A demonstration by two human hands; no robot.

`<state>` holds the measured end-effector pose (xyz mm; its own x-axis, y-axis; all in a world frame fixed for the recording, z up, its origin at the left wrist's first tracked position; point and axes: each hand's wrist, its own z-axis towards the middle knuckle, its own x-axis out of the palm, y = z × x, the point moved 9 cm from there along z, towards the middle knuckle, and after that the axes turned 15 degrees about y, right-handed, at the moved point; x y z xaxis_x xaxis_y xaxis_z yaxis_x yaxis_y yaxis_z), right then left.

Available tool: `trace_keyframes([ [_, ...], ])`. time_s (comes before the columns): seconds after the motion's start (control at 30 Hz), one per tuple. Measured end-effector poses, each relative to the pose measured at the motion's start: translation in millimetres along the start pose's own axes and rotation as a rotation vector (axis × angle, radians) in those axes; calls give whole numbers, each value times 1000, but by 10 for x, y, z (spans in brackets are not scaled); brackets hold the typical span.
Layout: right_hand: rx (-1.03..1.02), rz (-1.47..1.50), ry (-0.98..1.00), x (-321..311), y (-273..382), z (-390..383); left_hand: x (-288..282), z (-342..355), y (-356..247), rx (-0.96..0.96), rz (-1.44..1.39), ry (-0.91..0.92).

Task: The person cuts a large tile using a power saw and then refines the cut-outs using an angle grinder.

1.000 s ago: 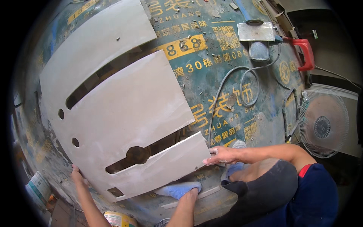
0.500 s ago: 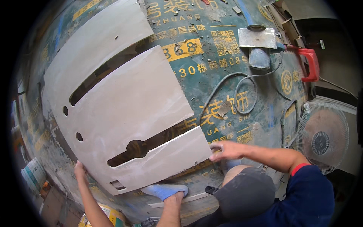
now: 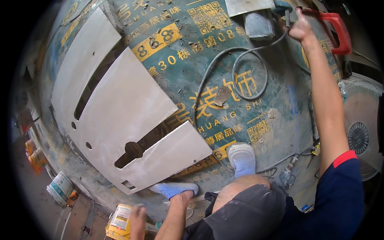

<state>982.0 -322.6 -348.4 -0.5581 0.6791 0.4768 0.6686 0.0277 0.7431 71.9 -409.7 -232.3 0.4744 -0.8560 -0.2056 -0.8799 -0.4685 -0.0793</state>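
Right hand (image 3: pixel 301 30) is stretched to the far right, its fingers partly bent and spread beside the blue end of a corded power tool (image 3: pixel 259 25); the fingertips are partly hidden, so whether it has hold of anything cannot be told. This tool lies on the printed green floor sheet (image 3: pixel 184 78), its flat metal plate on the far side, with a grey cable (image 3: pixel 266 74) looping toward the near side. Just right of the hand is a red D-shaped handle (image 3: pixel 345 36); nearer, at the right, stands a round fan (image 3: pixel 362 134). At the near left, the left hand (image 3: pixel 138 214) is blurred in front of a yellow bucket (image 3: pixel 119 221), its finger opening and any grip unclear. Left of centre lies a large pale board (image 3: pixel 128 96) with slots and round holes, a socked left foot (image 3: pixel 174 189) by its near edge. Farther left sits a white bucket (image 3: pixel 60 188).
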Motion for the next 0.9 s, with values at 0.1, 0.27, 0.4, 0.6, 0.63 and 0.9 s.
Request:
trace_keyframes([
  [0.1,42,71,91,335,-132,78,603,-93,207,97,-308,109],
  [0.27,101,118,181,538,-194,160,957,-515,-794,275,-375,123],
  [0.4,145,144,246,757,-292,75,1375,-530,-1100,239,-399,347],
  [0.6,315,94,412,1374,-670,-695,1660,-9,-864,339,-647,445],
  [0.63,342,35,504,1401,-652,-952,1656,49,-807,339,-709,472],
  [0.9,401,-243,404,1633,-609,-2129,1703,295,-2795,1083,972,-273],
])
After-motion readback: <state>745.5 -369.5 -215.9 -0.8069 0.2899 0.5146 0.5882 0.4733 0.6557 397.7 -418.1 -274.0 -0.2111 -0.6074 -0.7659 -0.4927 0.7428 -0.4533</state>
